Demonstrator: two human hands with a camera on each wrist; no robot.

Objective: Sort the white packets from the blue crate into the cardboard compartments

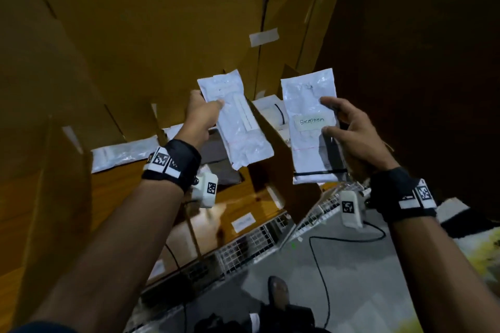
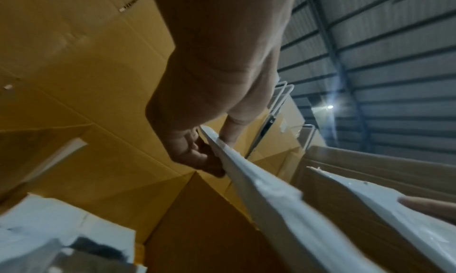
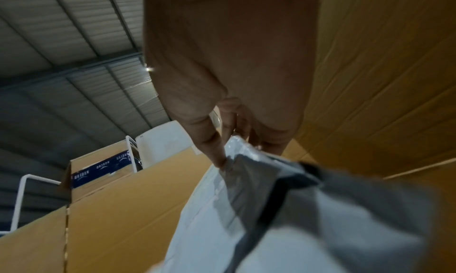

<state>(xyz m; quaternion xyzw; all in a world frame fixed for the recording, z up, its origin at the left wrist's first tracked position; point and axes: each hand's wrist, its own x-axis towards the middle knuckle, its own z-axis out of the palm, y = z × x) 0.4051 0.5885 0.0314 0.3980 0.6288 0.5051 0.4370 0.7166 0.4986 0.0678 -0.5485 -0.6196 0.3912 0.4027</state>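
My left hand [image 1: 203,113] pinches a white packet [image 1: 238,127] by its left edge, thumb on its face, and holds it up over the cardboard compartments [image 1: 278,154]. The left wrist view shows that packet [image 2: 259,195] edge-on between my thumb and fingers. My right hand [image 1: 349,130] grips a second white packet [image 1: 308,105] with a label reading "Exception" [image 1: 311,121] and a black band near its lower end; the right wrist view shows this packet [image 3: 246,209] close up. The blue crate is not in view.
Tall cardboard walls [image 1: 135,35] rise behind and to the left. Other white packets lie in the compartments, one at the left [image 1: 121,154] and one behind the divider [image 1: 270,111]. A white wire rack [image 1: 257,240] and black cables [image 1: 319,265] run over the grey floor below.
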